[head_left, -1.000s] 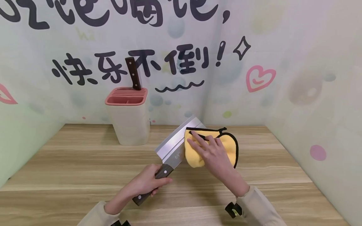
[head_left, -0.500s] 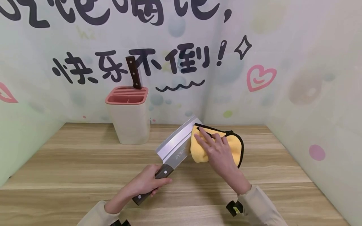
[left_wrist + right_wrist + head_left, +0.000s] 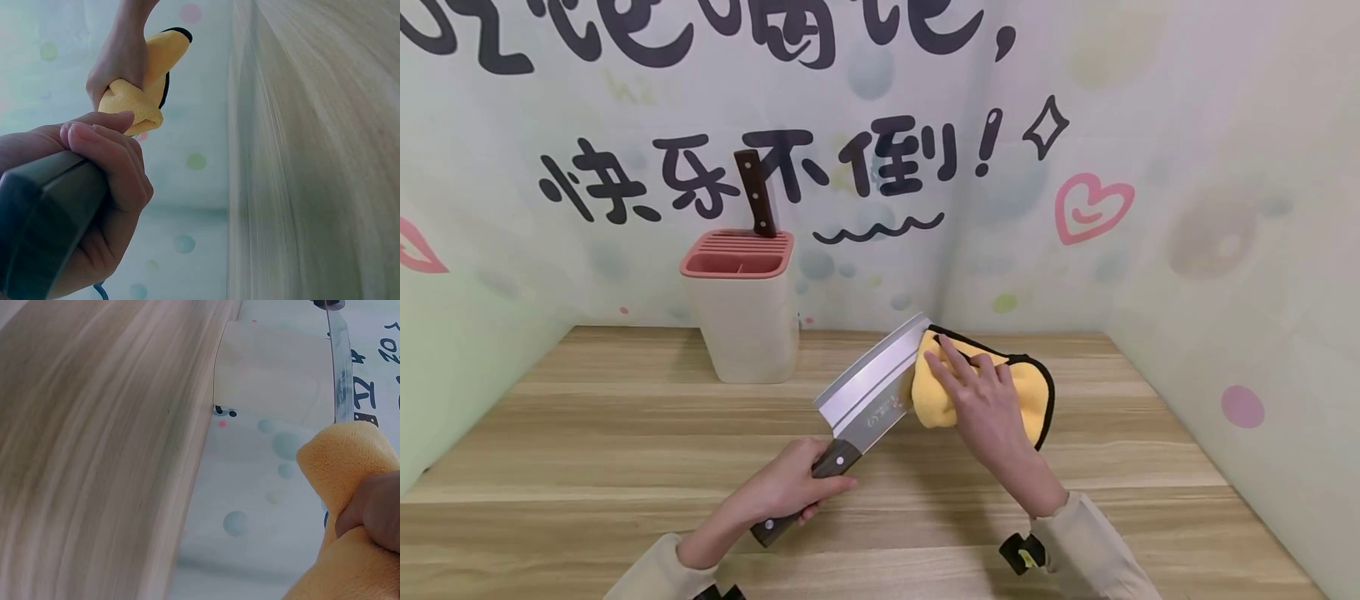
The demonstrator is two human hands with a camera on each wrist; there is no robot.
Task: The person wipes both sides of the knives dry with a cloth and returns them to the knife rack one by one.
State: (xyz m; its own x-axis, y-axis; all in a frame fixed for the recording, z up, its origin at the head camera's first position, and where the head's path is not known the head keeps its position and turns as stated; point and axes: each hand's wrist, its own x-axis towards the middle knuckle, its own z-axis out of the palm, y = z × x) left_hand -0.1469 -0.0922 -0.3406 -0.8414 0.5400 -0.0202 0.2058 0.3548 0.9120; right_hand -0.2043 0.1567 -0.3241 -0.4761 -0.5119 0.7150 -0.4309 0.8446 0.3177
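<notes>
A cleaver (image 3: 872, 389) is held up over the table, its broad blade slanting toward the upper right. My left hand (image 3: 786, 479) grips its dark riveted handle (image 3: 837, 458); in the left wrist view the fingers (image 3: 119, 162) curl round the handle's end. A yellow cloth (image 3: 936, 400) with black edging is folded over the tip end of the blade. My right hand (image 3: 988, 408) pinches the cloth there, fingers on the upper face. In the right wrist view the thumb (image 3: 375, 509) presses into the cloth (image 3: 350, 456). The covered end of the blade is hidden.
A cream knife holder (image 3: 748, 329) with a pink slotted top stands at the back left of the wooden table (image 3: 625, 450). One dark-handled knife (image 3: 754, 193) is upright in it. A printed wall sheet (image 3: 880, 275) rises behind, with side panels left and right.
My right hand and the cloth have slid along the blade toward its tip, up and right, baring more of the blade. The left hand and cleaver stay almost in place.
</notes>
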